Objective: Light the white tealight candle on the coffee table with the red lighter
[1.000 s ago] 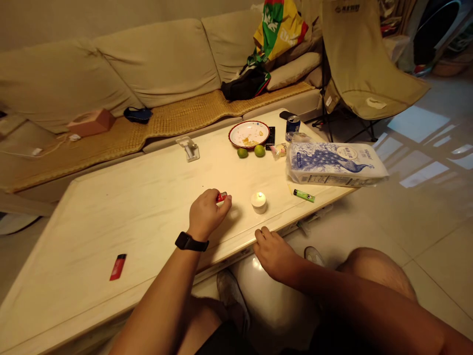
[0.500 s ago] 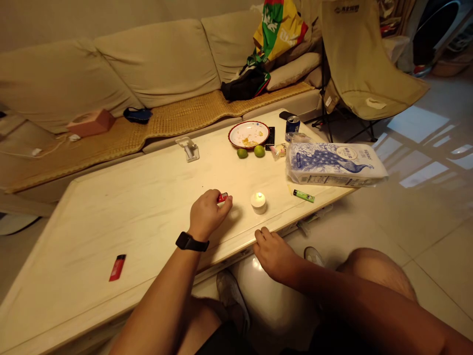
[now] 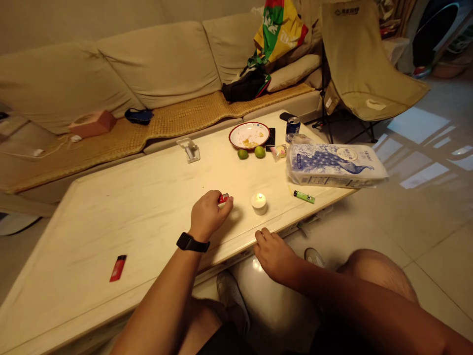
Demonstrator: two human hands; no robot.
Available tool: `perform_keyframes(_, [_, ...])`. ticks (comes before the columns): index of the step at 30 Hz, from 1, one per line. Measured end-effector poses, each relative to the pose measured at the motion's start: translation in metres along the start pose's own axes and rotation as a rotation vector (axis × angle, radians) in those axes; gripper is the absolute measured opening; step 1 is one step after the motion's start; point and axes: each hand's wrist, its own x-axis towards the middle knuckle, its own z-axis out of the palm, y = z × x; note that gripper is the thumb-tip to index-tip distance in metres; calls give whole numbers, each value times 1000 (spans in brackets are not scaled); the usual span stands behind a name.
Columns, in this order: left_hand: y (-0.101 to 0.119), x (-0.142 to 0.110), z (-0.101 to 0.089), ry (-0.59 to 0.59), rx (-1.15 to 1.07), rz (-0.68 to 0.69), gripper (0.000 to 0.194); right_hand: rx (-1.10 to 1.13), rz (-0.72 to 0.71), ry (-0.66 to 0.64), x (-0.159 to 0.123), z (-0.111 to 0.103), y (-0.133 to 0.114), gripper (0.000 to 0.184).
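Observation:
My left hand [image 3: 207,213], with a black watch on its wrist, is closed around a red lighter [image 3: 223,198] above the table; only the lighter's top end shows. Just right of it a small white candle [image 3: 259,204] stands upright, with a glow at its wick. My right hand [image 3: 272,251] rests at the table's near edge, its fingers curled; whether they hold anything is hidden. A green lighter [image 3: 304,197] lies right of the candle. Another red lighter [image 3: 118,268] lies far to the left on the table.
On the pale table [image 3: 148,212] stand a red-rimmed plate [image 3: 248,134] with food scraps, two limes [image 3: 259,152], a drink can [image 3: 293,125] and a wrapped tissue pack [image 3: 334,162]. A white holder [image 3: 189,150] lies farther left. Behind are a sofa [image 3: 158,64] and a folding chair [image 3: 369,64].

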Motion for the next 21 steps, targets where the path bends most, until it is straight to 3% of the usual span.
perform_keyframes(12, [6, 1, 2, -13, 19, 19, 33, -7, 3, 11, 1, 2, -1, 13])
perform_keyframes(21, [45, 7, 16, -72, 31, 143, 25, -9, -2, 29, -1, 6, 0, 13])
